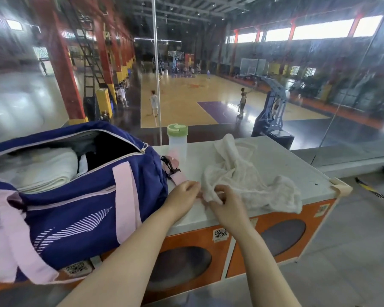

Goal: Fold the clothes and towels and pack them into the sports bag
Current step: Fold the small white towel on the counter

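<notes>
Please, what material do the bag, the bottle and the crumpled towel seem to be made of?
Bag: probably woven synthetic fabric, matte, with soft creases and pink webbing straps. Bottle: likely frosted translucent plastic with a glossy green lid. Towel: apparently cotton terry, with a fuzzy, limp surface; both hands pinch its near corner.

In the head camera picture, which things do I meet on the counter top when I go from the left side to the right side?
sports bag → water bottle → crumpled white towel, whose near edge both hands hold.
</notes>
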A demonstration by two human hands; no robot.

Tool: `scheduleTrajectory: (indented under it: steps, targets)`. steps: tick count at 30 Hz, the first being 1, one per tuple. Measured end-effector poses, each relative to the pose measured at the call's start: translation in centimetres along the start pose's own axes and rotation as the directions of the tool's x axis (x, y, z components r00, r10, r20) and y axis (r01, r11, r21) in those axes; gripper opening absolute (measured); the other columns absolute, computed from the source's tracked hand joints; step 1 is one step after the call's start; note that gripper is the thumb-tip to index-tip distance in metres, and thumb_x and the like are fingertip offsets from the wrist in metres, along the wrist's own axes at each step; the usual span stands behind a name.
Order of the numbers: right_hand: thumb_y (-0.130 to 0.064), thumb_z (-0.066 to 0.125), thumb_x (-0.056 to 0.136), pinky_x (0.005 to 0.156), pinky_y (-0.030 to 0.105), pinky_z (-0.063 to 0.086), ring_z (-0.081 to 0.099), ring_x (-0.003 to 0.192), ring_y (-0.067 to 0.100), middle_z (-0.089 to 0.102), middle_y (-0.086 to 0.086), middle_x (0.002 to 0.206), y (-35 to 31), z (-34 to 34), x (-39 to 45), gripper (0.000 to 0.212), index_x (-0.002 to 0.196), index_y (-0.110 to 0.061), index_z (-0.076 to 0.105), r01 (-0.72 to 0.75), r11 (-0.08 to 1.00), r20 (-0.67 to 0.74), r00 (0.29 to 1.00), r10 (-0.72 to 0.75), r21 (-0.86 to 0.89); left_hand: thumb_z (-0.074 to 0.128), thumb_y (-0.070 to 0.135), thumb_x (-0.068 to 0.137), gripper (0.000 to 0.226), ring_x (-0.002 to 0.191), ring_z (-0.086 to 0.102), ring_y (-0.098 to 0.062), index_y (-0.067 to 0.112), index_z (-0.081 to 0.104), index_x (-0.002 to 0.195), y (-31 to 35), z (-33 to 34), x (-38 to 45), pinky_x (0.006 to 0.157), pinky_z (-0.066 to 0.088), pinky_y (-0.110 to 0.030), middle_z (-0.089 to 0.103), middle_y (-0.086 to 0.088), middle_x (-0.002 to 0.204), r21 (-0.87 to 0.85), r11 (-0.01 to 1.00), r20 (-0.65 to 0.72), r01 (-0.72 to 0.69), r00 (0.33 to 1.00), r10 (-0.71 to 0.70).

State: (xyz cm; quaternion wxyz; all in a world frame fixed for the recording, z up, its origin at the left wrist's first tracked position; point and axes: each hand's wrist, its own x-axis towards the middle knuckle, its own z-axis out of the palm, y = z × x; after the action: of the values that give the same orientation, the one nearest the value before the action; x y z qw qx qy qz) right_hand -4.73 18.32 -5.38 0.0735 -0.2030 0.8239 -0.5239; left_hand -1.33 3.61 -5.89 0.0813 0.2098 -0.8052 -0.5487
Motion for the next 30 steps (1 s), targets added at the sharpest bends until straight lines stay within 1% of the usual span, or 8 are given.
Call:
scheduleTrajectory:
  steps: [4, 7, 10, 15, 18, 21, 25, 30]
  targets:
    - [-0.010, 0.057, 0.088, 0.065, 0.008, 0.045, 0.064, 0.083, -0.003, 0.071, -0.013, 0.092, -1.0, 1.4, -0.7, 0.029, 0.107, -0.030, 0.066, 0.137, 0.990, 0.179, 0.973, -0.143, 0.041, 0.060, 0.057, 0.081, 0.055, 0.092, 0.065, -0.020, 0.013, 0.063, 0.114, 0.4, 0.3, 0.7, 0.089, 0.053, -0.038, 0.070, -0.003, 0.097, -0.320, 0.941, 0.028, 0.113, 0.994, -0.110]
    - [-0.014, 0.055, 0.094, 0.075, 0.005, 0.043, 0.061, 0.094, -0.010, 0.070, -0.023, 0.100, -1.0, 1.6, -1.0, 0.030, 0.114, -0.035, 0.065, 0.176, 0.979, 0.258, 0.946, -0.197, 0.102, 0.063, 0.016, 0.091, 0.026, 0.096, 0.068, -0.025, 0.022, 0.059, 0.116, 0.7, 0.1, 1.0, 0.082, 0.056, -0.038, 0.071, -0.006, 0.104, -0.570, 0.808, -0.002, 0.149, 0.983, -0.183]
    - [-0.025, 0.054, 0.098, 0.083, 0.011, 0.043, 0.059, 0.100, -0.009, 0.067, -0.021, 0.107, -0.4, 2.1, -1.0, 0.024, 0.118, -0.033, 0.064, 0.161, 0.975, 0.112, 0.977, -0.180, 0.156, 0.055, -0.004, 0.090, 0.037, 0.087, 0.070, -0.030, 0.011, 0.060, 0.123, 1.1, -0.4, 1.4, 0.061, 0.056, -0.035, 0.072, -0.016, 0.105, -0.789, 0.592, 0.026, 0.165, 0.971, -0.236]
    - [-0.043, 0.061, 0.091, 0.061, 0.017, 0.041, 0.054, 0.062, 0.002, 0.061, -0.008, 0.071, -1.2, 1.7, -1.2, 0.027, 0.077, -0.020, 0.059, 0.108, 0.987, -0.271, 0.960, -0.073, 0.118, 0.044, -0.002, 0.095, 0.029, 0.088, 0.066, -0.036, 0.005, 0.060, 0.118, 3.8, -0.9, 0.1, 0.068, 0.052, -0.051, 0.068, -0.021, 0.106, -0.953, 0.250, 0.115, 0.170, 0.969, -0.220]
    - [-0.062, 0.047, 0.092, 0.054, 0.027, 0.049, 0.062, 0.057, 0.016, 0.069, 0.011, 0.067, -3.0, 1.1, -1.9, 0.061, 0.076, -0.008, 0.069, -0.213, 0.936, 0.108, 0.976, 0.189, 0.282, 0.047, -0.003, 0.094, 0.037, 0.094, 0.066, -0.038, 0.005, 0.056, 0.130, 4.9, -1.1, -0.3, 0.074, 0.054, -0.052, 0.065, -0.023, 0.117, -0.986, 0.128, 0.091, 0.112, 0.983, -0.158]
    - [-0.045, 0.052, 0.097, 0.069, 0.034, 0.059, 0.072, 0.083, 0.034, 0.075, 0.016, 0.092, -4.0, 1.1, -1.8, 0.047, 0.108, -0.002, 0.069, -0.345, 0.813, 0.276, 0.932, 0.236, 0.470, 0.052, -0.005, 0.091, 0.037, 0.104, 0.066, -0.035, 0.012, 0.058, 0.124, 5.3, -1.0, -0.7, 0.092, 0.052, -0.052, 0.067, -0.018, 0.119, -0.996, 0.066, 0.051, 0.058, 0.993, -0.105]
    - [-0.008, 0.048, 0.096, 0.069, 0.036, 0.060, 0.071, 0.090, 0.028, 0.072, 0.010, 0.100, -5.3, -0.5, 0.0, 0.023, 0.110, -0.012, 0.065, -0.148, 0.628, -0.042, 0.960, 0.277, 0.764, 0.055, 0.015, 0.096, 0.031, 0.120, 0.059, -0.034, 0.006, 0.056, 0.126, 5.8, -1.2, -0.9, 0.094, 0.053, -0.043, 0.060, -0.020, 0.131, -0.991, 0.132, 0.007, 0.012, 0.999, -0.038]
    - [0.004, 0.050, 0.092, 0.077, 0.035, 0.060, 0.067, 0.091, 0.024, 0.065, 0.014, 0.109, -6.8, -3.7, 2.5, 0.025, 0.116, 0.000, 0.059, 0.040, 0.371, -0.186, 0.911, 0.368, 0.928, 0.054, 0.005, 0.096, 0.017, 0.094, 0.066, -0.024, 0.012, 0.055, 0.112, 5.1, -1.5, -0.3, 0.076, 0.059, -0.035, 0.063, -0.014, 0.113, -0.986, 0.123, -0.133, -0.117, 0.983, -0.129]
